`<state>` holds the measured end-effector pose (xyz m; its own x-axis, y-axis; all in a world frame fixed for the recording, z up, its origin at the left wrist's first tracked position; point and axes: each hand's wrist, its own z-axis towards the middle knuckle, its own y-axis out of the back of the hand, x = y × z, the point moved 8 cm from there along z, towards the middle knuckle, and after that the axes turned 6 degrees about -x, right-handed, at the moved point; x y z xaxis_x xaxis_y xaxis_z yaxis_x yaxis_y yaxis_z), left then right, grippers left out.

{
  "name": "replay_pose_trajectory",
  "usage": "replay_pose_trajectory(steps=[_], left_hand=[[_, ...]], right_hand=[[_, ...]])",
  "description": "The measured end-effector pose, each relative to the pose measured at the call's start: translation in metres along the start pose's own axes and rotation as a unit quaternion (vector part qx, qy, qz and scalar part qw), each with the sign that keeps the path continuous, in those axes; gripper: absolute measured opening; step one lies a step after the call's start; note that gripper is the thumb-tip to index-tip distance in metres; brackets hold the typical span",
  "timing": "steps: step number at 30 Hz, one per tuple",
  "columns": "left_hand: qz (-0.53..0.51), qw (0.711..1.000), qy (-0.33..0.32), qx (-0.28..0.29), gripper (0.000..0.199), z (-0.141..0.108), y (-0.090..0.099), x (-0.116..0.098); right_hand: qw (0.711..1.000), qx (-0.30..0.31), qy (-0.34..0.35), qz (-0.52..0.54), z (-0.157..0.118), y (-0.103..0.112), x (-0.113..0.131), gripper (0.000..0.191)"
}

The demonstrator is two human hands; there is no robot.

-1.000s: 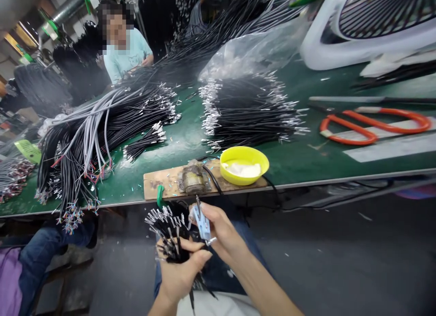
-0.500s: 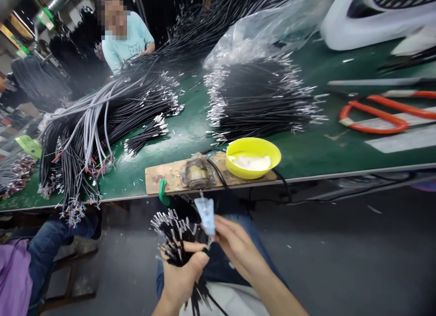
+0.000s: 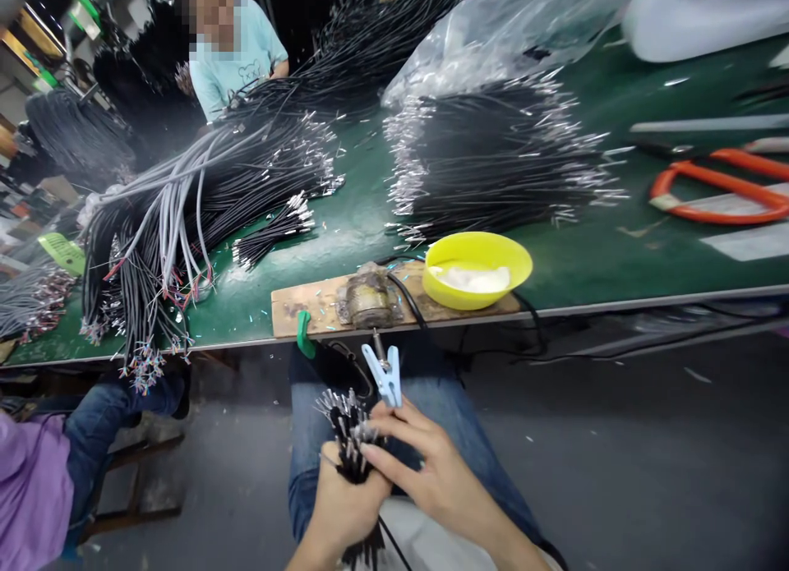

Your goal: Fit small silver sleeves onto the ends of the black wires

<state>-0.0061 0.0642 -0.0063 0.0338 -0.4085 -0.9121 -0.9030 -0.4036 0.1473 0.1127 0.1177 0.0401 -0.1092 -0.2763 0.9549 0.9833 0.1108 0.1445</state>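
While clasping a bundle of slim black, silver-tipped cables (image 3: 348,430) at lower centre of the frame in the left hand (image 3: 346,503), seems to touch the tips with the right hand (image 3: 435,466); cannot tell if pinching. Might spill cables by slackening the left grip, or bend tips by pressing.

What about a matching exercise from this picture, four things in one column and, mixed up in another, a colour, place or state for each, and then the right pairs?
Column one:
1. Bowl
2. Clothespin
3. Scissors
4. Left hand

Column two:
A. Closed round a bundle of black cables
B. Pale blue
C. Orange-handled
D. Yellow, on the wooden board

Right pairs: 1-D, 2-B, 3-C, 4-A.
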Motion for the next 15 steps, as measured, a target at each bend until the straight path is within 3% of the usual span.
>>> replay_pose_trajectory(steps=[6, 15], left_hand=[[-0.048, 0.999, -0.003, -0.005, 0.034, 0.005, 0.001, 0.004], [-0.114, 0.991, 0.059, 0.031, 0.044, 0.007, -0.005, 0.016]], right_hand=[[0.998, -0.033, -0.019, 0.047, 0.001, 0.002, -0.002, 0.029], [0.997, -0.013, -0.037, 0.068, 0.000, -0.002, -0.007, 0.032]])
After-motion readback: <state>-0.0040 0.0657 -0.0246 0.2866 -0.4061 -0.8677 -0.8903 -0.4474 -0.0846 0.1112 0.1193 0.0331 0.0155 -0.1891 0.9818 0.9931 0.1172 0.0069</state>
